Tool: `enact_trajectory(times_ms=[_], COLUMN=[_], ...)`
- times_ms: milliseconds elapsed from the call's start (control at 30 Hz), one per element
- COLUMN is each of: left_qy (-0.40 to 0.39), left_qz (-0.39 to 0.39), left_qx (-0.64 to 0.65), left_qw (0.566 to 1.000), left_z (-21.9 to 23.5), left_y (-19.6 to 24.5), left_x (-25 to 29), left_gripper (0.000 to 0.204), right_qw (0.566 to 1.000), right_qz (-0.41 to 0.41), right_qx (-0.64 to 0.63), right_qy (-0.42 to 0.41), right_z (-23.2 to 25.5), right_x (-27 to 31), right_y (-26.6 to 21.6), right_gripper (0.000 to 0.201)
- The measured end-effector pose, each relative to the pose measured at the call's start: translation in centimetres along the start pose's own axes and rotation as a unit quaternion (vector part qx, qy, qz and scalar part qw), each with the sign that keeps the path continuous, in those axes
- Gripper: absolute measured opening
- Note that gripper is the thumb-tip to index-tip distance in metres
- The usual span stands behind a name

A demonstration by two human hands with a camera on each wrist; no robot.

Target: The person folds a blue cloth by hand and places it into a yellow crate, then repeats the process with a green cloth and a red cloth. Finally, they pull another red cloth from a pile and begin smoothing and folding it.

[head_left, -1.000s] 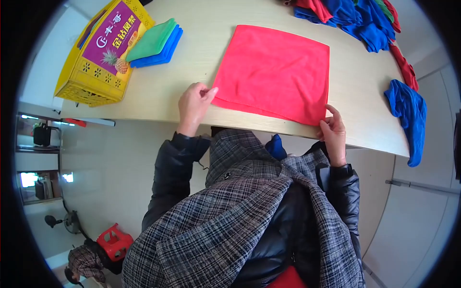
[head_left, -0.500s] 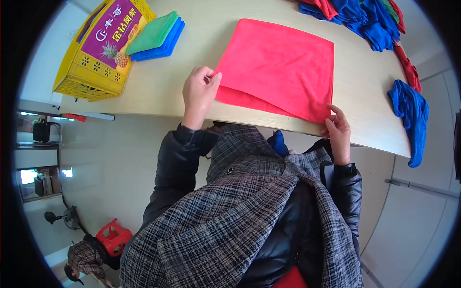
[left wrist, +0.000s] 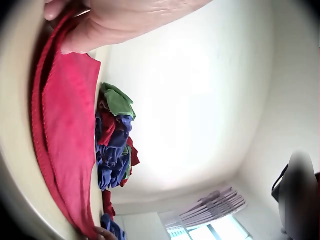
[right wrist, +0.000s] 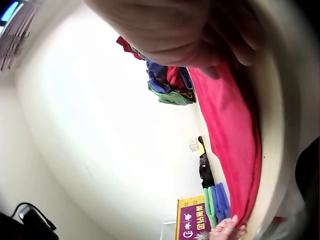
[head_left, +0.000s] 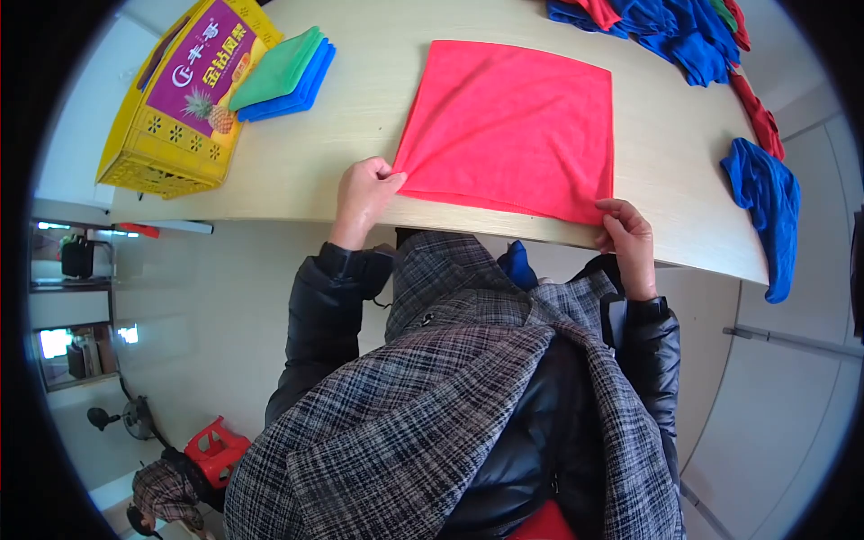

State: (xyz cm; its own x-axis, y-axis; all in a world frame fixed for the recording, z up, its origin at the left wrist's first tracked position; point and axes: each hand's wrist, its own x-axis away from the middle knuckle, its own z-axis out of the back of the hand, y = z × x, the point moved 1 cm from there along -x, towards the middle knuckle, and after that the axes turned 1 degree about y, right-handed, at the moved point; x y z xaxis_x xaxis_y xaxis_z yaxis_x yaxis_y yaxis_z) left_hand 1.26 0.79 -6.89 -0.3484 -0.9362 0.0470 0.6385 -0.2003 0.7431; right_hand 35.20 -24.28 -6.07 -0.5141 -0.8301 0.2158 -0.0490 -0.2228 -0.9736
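1. Table (head_left: 360, 99): pale top, bearing the items below.
2. Yellow crate (head_left: 198, 155): purple pineapple label; far left.
3. Cloth heap (head_left: 673, 38): mostly blue, with red and green; far right.
4. Red cloth (head_left: 508, 135): layered, spread at the near edge between both hands. In the left wrist view, the near hems lie slightly apart; matching them before pressing would likely give a square fold. Diagonal creases call for smoothing outward.
5. Blue cloth (head_left: 765, 211): single, crumpled, overhanging the right edge.
6. Green cloth (head_left: 277, 74) and lower blue cloth (head_left: 310, 88): folded, stacked beside the crate.
7. Left hand (head_left: 367, 196): thumb and fingers pinching the near left corner; best kept level with its opposite.
8. Right hand (head_left: 630, 238): digits curled about the near right corner; light tension should suffice.
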Motion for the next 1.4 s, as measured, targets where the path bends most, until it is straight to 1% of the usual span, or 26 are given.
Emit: enact_trajectory(times_ms=[33, 67, 133, 167, 200, 300, 333, 433, 467, 567, 600, 667, 700, 733, 767, 867, 933, 1000, 1033, 1067, 1133, 1167, 1233, 1300, 1333, 1400], left_qy=[-0.02, -0.027, -0.06, -0.068, -0.075, -0.086, -0.089, -0.092, -0.089, -0.087, -0.091, -0.093, -0.126, -0.159, -0.157, -0.182, -0.179, -0.173, -0.173, -0.17, -0.163, -0.163, -0.167, -0.169, -0.159, -0.139], left_qz=[-0.003, -0.01, 0.029, 0.023, 0.019, 0.007, 0.007, 0.001, 0.001, -0.019, -0.033, -0.05, -0.073, -0.096, -0.101, -0.127, -0.115, -0.088, -0.089, -0.089, -0.091, -0.093, -0.086, -0.086, -0.119, -0.179], left_qx=[0.035, 0.039, 0.249, 0.254, 0.278, 0.318, 0.331, 0.353, 0.361, 0.375, 0.378, 0.381, 0.411, 0.438, 0.439, 0.544, 0.559, 0.59, 0.591, 0.572, 0.535, 0.536, 0.511, 0.5, 0.493, 0.478], left_qw=[0.999, 0.999, 0.966, 0.965, 0.958, 0.944, 0.939, 0.931, 0.928, 0.923, 0.921, 0.918, 0.9, 0.879, 0.879, 0.809, 0.802, 0.784, 0.783, 0.797, 0.824, 0.823, 0.839, 0.845, 0.847, 0.849], left_z=[0.0, 0.4, 1.8, 2.5, 3.3, 4.8, 5.1, 5.8, 6.0, 7.9, 8.9, 11.0, 12.3, 13.4, 14.4, 16.5, 16.9, 16.9, 16.6, 16.0, 14.9, 14.7, 14.1, 14.2, 14.5, 14.7], left_y=[-0.7, 0.1, 1.6, 2.3, 2.8, 4.8, 5.5, 7.0, 7.6, 9.4, 10.5, 12.5, 13.4, 14.4, 15.5, 17.9, 18.5, 19.4, 19.6, 19.6, 19.8, 20.3, 21.5, 22.3, 23.1, 24.0], left_x=[-0.4, -0.4, -0.3, -0.6, -1.1, -2.2, -2.5, -3.5, -3.8, -4.5, -4.6, -4.8, -5.1, -5.4, -5.5, -5.6, -6.2, -7.1, -7.7, -8.4, -10.2, -11.3, -13.5, -13.9, -13.8, -13.7], left_gripper=[0.026, 0.026, 0.022, 0.022, 0.019, 0.016, 0.016, 0.014, 0.013, 0.015, 0.018, 0.022, 0.026, 0.03, 0.03, 0.025, 0.024, 0.022, 0.022, 0.021, 0.019, 0.019, 0.018, 0.018, 0.017, 0.015], right_qw=[1.0, 1.0, 0.996, 0.992, 0.993, 0.993, 0.993, 0.98, 0.979, 0.939, 0.937, 0.867, 0.865, 0.841, 0.814, 0.813, 0.814, 0.854, 0.872, 0.872, 0.897, 0.907, 0.9, 0.882, 0.881, 0.845], right_qz=[-0.016, -0.015, -0.025, -0.029, -0.024, 0.075, 0.08, 0.176, 0.181, 0.257, 0.262, 0.344, 0.348, 0.406, 0.462, 0.482, 0.489, 0.435, 0.406, 0.405, 0.353, 0.328, 0.344, 0.375, 0.377, 0.415], right_qx=[-0.008, -0.005, -0.082, -0.12, -0.117, -0.077, -0.075, 0.088, 0.089, 0.207, 0.208, 0.342, 0.343, 0.337, 0.33, 0.312, 0.301, 0.277, 0.266, 0.266, 0.262, 0.261, 0.265, 0.271, 0.273, 0.301], right_qy=[-0.003, 0.007, 0.002, -0.003, 0.006, -0.04, -0.035, 0.04, 0.043, 0.098, 0.098, 0.112, 0.113, 0.117, 0.121, 0.098, 0.088, 0.07, 0.059, 0.06, 0.043, 0.033, 0.051, 0.088, 0.089, 0.149], right_z=[0.2, 0.7, 1.2, 1.3, 1.4, 0.8, 0.7, 0.3, 0.6, 1.2, 1.6, 2.9, 3.3, 3.7, 4.1, 4.7, 4.8, 5.5, 5.9, 6.2, 7.1, 7.3, 8.0, 7.9, 7.8, 7.6], right_x=[0.1, 0.0, -0.3, -0.3, -0.2, 0.2, -0.1, -1.3, -1.5, -2.1, -2.3, -2.1, -2.0, -1.9, -1.6, -0.4, -0.2, -0.6, -0.8, -1.2, -3.1, -3.9, -5.3, -5.8, -5.5, -3.9], right_y=[-0.3, -0.6, -1.3, -1.8, -2.4, -5.2, -5.4, -6.2, -6.8, -9.5, -10.8, -14.2, -15.9, -17.6, -19.3, -23.8, -24.6, -25.1, -25.3, -25.2, -24.6, -24.6, -24.6, -25.3, -25.7, -26.3], right_gripper=[0.028, 0.028, 0.028, 0.028, 0.028, 0.023, 0.023, 0.017, 0.017, 0.012, 0.012, 0.01, 0.01, 0.009, 0.008, 0.008, 0.008, 0.009, 0.009, 0.009, 0.01, 0.011, 0.011, 0.013, 0.013, 0.01])
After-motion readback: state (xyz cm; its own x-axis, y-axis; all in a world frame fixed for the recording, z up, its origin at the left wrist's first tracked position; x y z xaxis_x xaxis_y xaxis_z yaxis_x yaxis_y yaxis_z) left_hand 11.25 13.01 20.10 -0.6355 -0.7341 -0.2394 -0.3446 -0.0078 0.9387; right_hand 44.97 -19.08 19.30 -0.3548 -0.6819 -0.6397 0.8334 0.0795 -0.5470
